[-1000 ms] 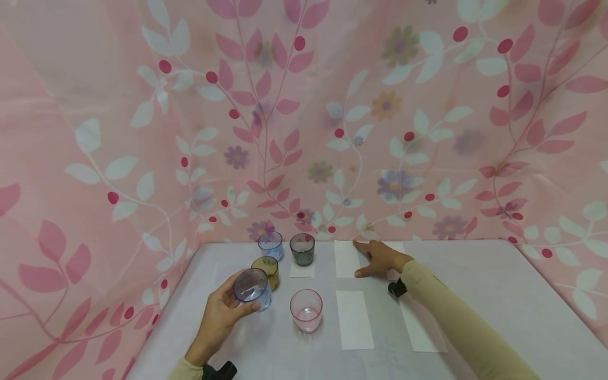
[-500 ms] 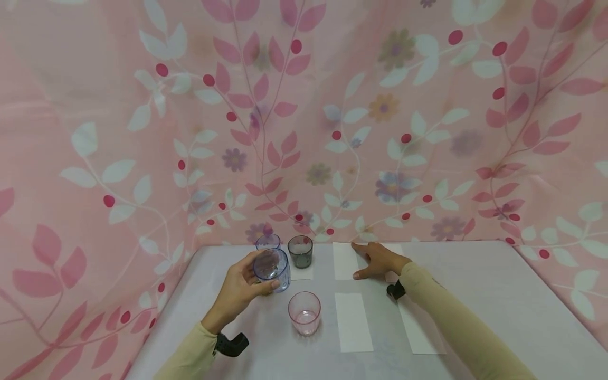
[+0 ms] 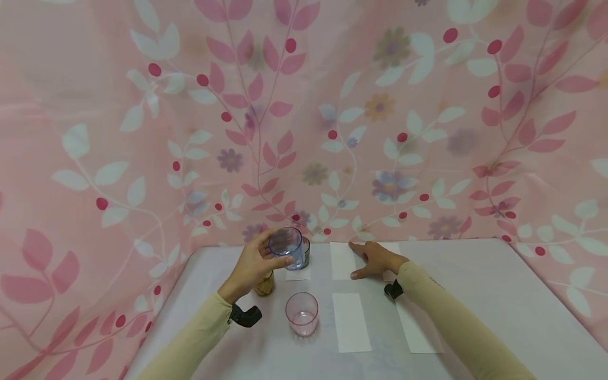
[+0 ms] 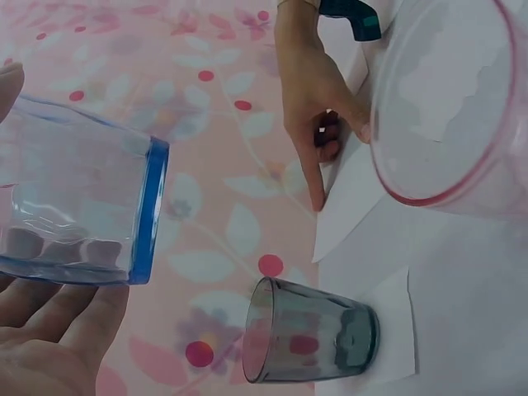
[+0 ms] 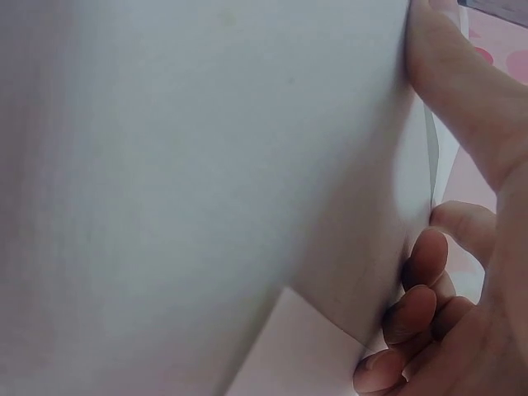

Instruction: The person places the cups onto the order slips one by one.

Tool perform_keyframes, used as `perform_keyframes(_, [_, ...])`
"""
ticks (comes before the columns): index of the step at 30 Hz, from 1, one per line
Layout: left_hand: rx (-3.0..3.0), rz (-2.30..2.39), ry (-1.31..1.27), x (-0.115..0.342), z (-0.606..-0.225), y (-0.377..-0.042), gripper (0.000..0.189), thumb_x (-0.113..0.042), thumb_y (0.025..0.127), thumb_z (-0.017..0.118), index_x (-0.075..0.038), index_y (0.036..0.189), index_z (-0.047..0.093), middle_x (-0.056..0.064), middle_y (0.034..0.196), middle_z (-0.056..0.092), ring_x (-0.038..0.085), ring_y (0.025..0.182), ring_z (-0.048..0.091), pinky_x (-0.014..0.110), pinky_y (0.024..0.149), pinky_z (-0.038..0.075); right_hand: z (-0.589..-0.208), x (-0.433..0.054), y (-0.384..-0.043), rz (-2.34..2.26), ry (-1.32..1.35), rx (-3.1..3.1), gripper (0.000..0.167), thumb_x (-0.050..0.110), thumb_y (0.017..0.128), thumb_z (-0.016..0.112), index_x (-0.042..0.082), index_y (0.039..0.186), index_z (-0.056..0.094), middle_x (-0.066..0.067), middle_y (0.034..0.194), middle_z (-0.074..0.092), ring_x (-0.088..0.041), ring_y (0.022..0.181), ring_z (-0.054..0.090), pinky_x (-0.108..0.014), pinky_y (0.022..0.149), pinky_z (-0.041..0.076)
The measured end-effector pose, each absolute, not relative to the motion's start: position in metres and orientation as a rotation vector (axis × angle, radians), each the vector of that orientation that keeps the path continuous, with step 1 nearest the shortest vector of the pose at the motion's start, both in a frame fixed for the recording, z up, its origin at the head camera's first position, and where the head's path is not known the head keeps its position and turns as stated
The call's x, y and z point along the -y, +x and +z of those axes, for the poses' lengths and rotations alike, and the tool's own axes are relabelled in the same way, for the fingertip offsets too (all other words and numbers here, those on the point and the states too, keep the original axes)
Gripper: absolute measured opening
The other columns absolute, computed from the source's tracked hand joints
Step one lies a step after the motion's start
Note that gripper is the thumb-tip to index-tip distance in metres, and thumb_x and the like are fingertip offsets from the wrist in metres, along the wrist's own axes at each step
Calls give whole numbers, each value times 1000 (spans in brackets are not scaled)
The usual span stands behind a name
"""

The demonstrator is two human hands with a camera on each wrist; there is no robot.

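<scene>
My left hand (image 3: 249, 268) grips a clear blue glass (image 3: 286, 252) with a darker blue rim, thumb on the near side, raised off the table. In the head view this glass partly covers a dark grey glass (image 3: 306, 254), which the left wrist view shows whole and apart from it. A yellow-green glass (image 3: 264, 286) stands partly hidden behind the left hand. Nearer stands a pink-rimmed glass (image 3: 302, 315). At the table's far side my right hand (image 3: 377, 261) rests with index finger and thumb stretched out, touching the edge of a white paper strip (image 3: 342, 261); its other fingers are bent.
More white paper pieces lie on the white table (image 3: 484, 295): one strip (image 3: 351, 322) right of the pink-rimmed glass, another (image 3: 418, 327) under the right forearm, and a small one (image 3: 298, 275) by the grey glass. A pink floral curtain (image 3: 304, 116) hangs behind the table.
The left hand has carried the blue glass rightward and away from me, from over the yellow-green glass to the grey one. It now hides a second blue glass at the back. The right hand stays put.
</scene>
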State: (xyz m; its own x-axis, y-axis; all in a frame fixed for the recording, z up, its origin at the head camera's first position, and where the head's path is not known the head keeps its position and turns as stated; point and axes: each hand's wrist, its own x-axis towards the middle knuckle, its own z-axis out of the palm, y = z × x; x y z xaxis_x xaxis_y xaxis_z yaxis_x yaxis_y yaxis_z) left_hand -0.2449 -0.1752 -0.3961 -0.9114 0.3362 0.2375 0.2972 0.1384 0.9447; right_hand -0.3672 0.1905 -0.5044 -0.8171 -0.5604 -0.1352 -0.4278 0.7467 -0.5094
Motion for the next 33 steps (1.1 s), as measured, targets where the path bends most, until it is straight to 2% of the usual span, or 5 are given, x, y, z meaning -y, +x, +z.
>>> perform_keyframes(6, [-2287, 1944, 636, 169, -394, -260, 78, -17, 90, 87, -13, 158, 47, 16, 152, 57, 39, 136, 61, 25, 101, 58, -505, -191, -365, -697, -750, -2654, 108, 43, 83, 92, 8, 166, 33, -7, 93, 44, -21, 85, 39, -32, 73, 34])
perform_keyframes(14, [-2256, 1917, 620, 163, -393, -274, 72, -18, 92, 85, -14, 155, 50, 15, 151, 60, 30, 134, 64, 28, 103, 58, -506, -192, -365, -662, -746, -2660, 109, 48, 83, 90, 11, 167, 33, -8, 102, 52, -20, 92, 44, -35, 82, 43])
perform_keyframes(18, [-2223, 1911, 589, 159, -393, -281, 71, -20, 93, 85, -13, 155, 51, 13, 152, 60, 27, 135, 64, 29, 105, 57, -507, -192, -366, -655, -747, -2660, 109, 50, 83, 90, 12, 167, 32, -7, 102, 51, -20, 92, 44, -35, 83, 43])
perform_keyframes(24, [-2143, 1939, 512, 151, -393, -292, 78, -19, 93, 85, -13, 160, 45, 12, 155, 58, 26, 138, 61, 34, 111, 54, -506, -191, -369, -660, -755, -2670, 108, 49, 83, 90, 12, 167, 33, -6, 99, 50, -19, 90, 43, -34, 80, 40])
perform_keyframes(33, [-2157, 1870, 538, 134, -402, -304, 73, -21, 92, 85, -15, 156, 49, 9, 156, 57, 30, 142, 57, 41, 115, 52, -504, -190, -370, -629, -734, -2691, 109, 51, 82, 90, 13, 167, 34, -6, 98, 52, -19, 90, 46, -34, 80, 42])
